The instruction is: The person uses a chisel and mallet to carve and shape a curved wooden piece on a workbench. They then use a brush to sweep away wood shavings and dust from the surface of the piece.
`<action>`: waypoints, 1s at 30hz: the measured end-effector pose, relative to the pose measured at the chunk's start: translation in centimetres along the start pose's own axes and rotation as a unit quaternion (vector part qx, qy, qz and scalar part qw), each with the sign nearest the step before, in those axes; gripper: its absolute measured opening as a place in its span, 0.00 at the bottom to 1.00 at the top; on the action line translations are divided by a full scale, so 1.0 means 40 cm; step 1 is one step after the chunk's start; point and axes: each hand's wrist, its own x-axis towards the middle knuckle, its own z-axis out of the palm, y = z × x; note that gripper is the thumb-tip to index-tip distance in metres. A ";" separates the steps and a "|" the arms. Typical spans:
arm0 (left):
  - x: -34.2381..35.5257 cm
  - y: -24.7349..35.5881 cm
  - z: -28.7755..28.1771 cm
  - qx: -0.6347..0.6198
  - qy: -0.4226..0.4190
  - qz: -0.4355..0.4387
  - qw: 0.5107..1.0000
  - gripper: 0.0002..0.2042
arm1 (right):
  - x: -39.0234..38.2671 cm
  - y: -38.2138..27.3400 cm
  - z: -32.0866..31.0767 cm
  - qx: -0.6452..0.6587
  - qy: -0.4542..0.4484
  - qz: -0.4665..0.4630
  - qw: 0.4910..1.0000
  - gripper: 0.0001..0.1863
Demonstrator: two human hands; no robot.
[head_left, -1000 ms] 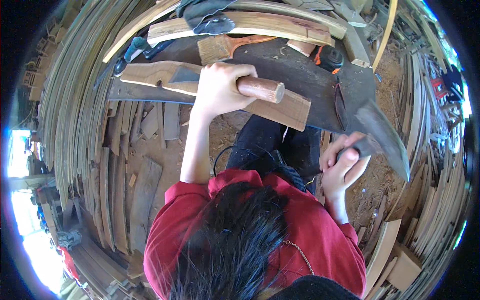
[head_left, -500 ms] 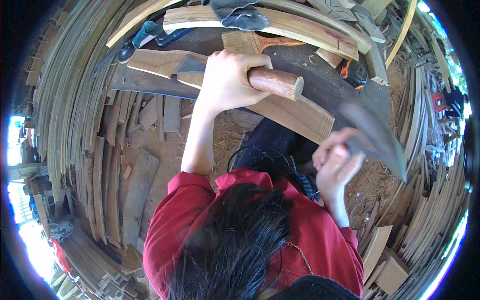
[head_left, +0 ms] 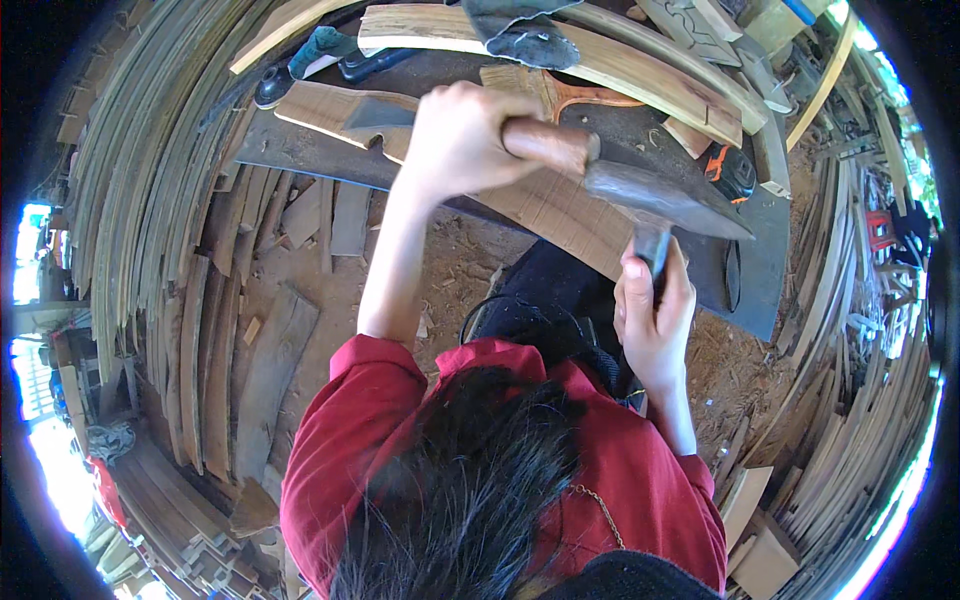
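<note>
My left hand (head_left: 465,135) grips the wooden handle (head_left: 550,147) of a tool whose grey flat blade (head_left: 370,114) lies over a shaped wooden board (head_left: 558,222) on the dark worktable (head_left: 750,280). My right hand (head_left: 655,305) holds a hammer by its handle. The long dark metal hammer head (head_left: 670,197) is at the handle's end, touching or very near it. An orange-handled paintbrush (head_left: 600,95) and a black and orange tape measure (head_left: 730,172) sit beyond the board.
Wood strips (head_left: 560,55) with a dark cloth (head_left: 525,40) run along the table's far edge. Dark tools (head_left: 360,62) are at upper left. Stacked long planks (head_left: 130,200) line both sides, and offcuts (head_left: 270,380) lie on the dirt floor (head_left: 420,270).
The hammer has swung up and leftward from the right to the handle's end. My left hand and the handle have shifted slightly rightward and upward in the picture, as have the board and table.
</note>
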 end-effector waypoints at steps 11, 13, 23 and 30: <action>0.002 -0.045 -0.023 0.012 0.008 0.017 1.000 0.10 | 0.018 -0.039 0.048 0.107 -0.009 -0.031 0.994 0.15; -0.009 -0.081 -0.027 0.041 -0.010 -0.009 0.999 0.09 | 0.038 -0.052 0.047 -0.026 -0.077 -0.024 0.996 0.14; 0.001 -0.106 -0.075 0.015 -0.004 -0.014 1.000 0.10 | 0.073 -0.054 0.126 0.030 0.001 -0.114 0.993 0.10; -0.009 -0.188 -0.086 0.056 -0.010 -0.039 0.998 0.10 | 0.090 -0.079 0.110 0.055 -0.032 -0.087 0.994 0.12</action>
